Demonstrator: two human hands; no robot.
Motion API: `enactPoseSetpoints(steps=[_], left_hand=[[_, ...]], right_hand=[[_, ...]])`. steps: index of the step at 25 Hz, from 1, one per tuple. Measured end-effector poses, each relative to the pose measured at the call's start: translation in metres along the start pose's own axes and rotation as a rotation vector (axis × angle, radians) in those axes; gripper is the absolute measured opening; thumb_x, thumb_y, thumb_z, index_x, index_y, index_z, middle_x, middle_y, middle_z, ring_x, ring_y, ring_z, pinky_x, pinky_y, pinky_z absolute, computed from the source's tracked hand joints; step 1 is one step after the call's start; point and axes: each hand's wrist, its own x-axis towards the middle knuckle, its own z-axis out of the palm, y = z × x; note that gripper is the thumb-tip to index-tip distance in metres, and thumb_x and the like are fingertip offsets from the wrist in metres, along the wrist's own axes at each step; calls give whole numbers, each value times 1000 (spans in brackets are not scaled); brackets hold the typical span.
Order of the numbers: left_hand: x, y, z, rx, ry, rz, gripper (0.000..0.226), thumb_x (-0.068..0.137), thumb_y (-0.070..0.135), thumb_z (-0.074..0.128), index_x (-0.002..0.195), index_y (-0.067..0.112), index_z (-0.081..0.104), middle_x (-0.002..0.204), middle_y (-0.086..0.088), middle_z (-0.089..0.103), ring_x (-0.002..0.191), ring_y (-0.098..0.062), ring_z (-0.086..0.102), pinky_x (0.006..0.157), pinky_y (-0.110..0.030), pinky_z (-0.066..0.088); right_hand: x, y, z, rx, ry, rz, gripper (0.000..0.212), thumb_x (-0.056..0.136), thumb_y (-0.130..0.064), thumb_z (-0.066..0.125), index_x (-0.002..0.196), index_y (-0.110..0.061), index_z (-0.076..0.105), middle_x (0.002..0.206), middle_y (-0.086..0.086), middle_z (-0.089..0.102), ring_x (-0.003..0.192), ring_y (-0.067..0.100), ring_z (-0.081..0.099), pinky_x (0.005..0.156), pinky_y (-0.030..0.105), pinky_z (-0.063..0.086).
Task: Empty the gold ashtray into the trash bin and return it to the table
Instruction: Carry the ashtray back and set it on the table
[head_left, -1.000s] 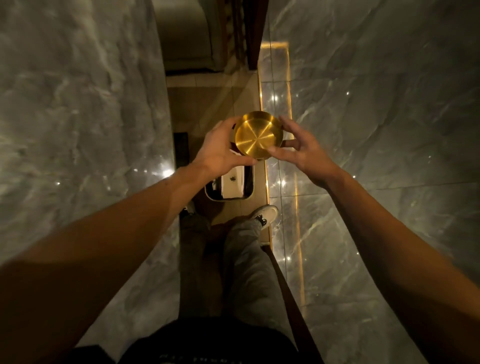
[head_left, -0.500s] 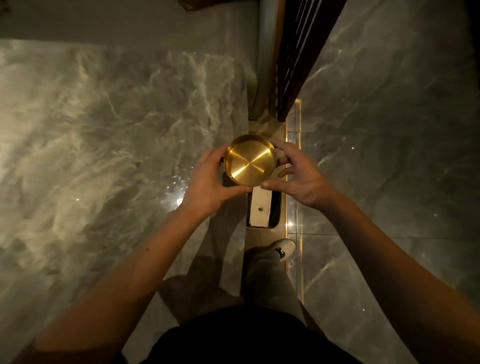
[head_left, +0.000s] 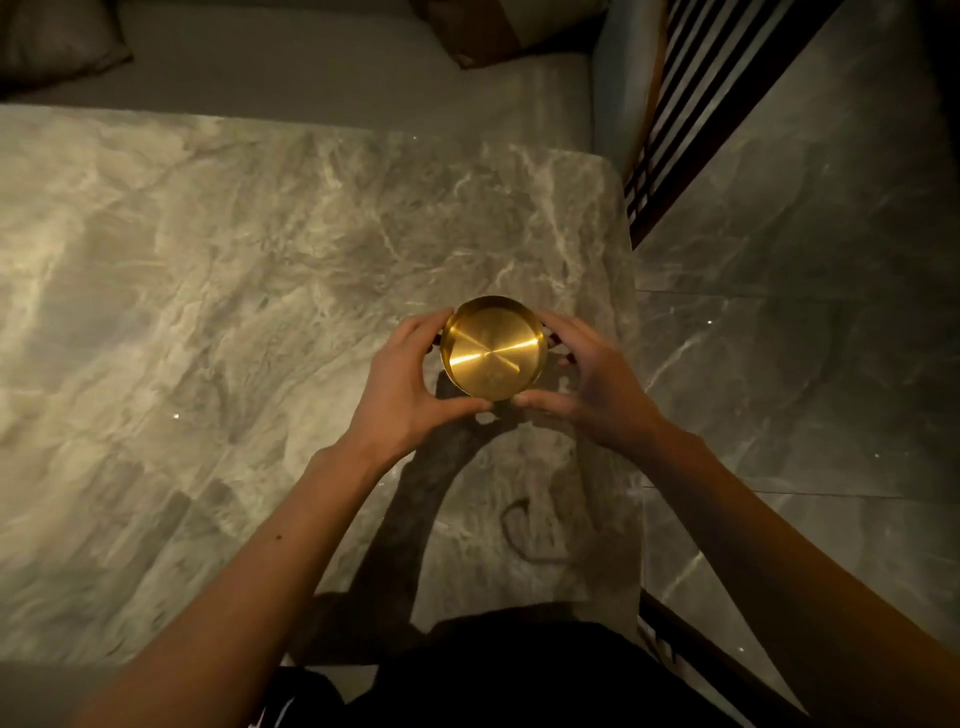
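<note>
The round gold ashtray (head_left: 492, 349) is held level between both hands above the right part of the grey marble table (head_left: 208, 338). Its shiny inside shows nothing in it. My left hand (head_left: 410, 384) grips its left rim with thumb and fingers. My right hand (head_left: 587, 384) grips the right rim the same way. The shadow of hands and ashtray falls on the tabletop just below them. The trash bin is out of view.
A grey sofa seat (head_left: 311, 67) with cushions runs along the far side of the table. A dark slatted screen (head_left: 691, 104) stands at the upper right. Polished marble floor (head_left: 805, 338) lies to the right of the table's edge.
The view has swung from the floor and the trash bin to the table. Both hands have carried the ashtray over the tabletop, and the bin has left the view.
</note>
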Motion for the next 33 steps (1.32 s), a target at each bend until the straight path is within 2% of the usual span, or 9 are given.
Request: enactPoseSetpoints(steps=[6,9,12,13,17,23,27,30,33], left_hand=[[-31,0,-8,30,77,-51,96,54,46,88,138,18,49,131,0,57,115,-8,53,95,-8,35],[-51,5,-8,26,133,-97,94,54,43,90,137,19,51,132,0,57,115,-8,53,95,-11,38],[-64,5,-12,22,146,-128,93,54,39,91,135,19,52,131,1,57,115,-7,54,92,-5,37],[-66,4,-14,29,146,-128,92,54,39,91,136,19,52,132,1,57,116,-7,53,92,-5,36],[-73,-11,-33,42,139,-122,93,55,39,90,137,19,51,132,1,56,112,-5,51,89,-5,35],[-79,-75,-101,17,111,-90,94,55,44,89,137,19,50,130,2,56,111,-2,50,93,-8,35],[-86,-141,-172,30,53,-67,96,54,39,91,137,18,49,132,1,55,112,-2,49,99,-20,40],[-104,-180,-230,24,48,-77,95,53,33,93,137,16,51,131,-2,57,111,-6,51,99,-20,40],[-119,-205,-273,18,57,-74,90,57,32,91,136,14,51,131,-3,57,114,-13,53,99,-23,42]], right_hand=[[-3,-10,13,55,-89,-6,88,65,-27,88,141,-13,46,129,4,52,115,15,53,95,26,47],[-5,-11,17,66,-159,-38,88,65,-27,88,141,-15,46,128,2,49,113,3,48,95,12,40],[-10,-16,22,76,-183,-42,87,65,-25,88,141,-18,46,127,-5,47,108,-12,44,94,4,35],[-12,-19,25,80,-186,-39,87,65,-25,88,141,-19,46,128,-6,47,109,-12,44,94,6,36],[-10,-34,47,90,-163,-36,87,66,-27,88,141,-20,46,129,-3,49,116,8,49,99,27,43],[16,-77,123,42,-110,6,90,63,-28,89,141,-17,45,130,-6,47,114,6,50,99,32,48],[41,-123,207,85,-66,72,90,61,-37,89,140,-23,47,127,-12,46,109,-2,49,94,22,46],[54,-165,267,125,-16,62,90,59,-55,83,137,-24,50,124,-18,48,109,-9,51,88,8,44],[61,-199,307,149,34,6,84,67,-62,76,136,-19,52,126,-11,53,114,1,55,89,15,50]])
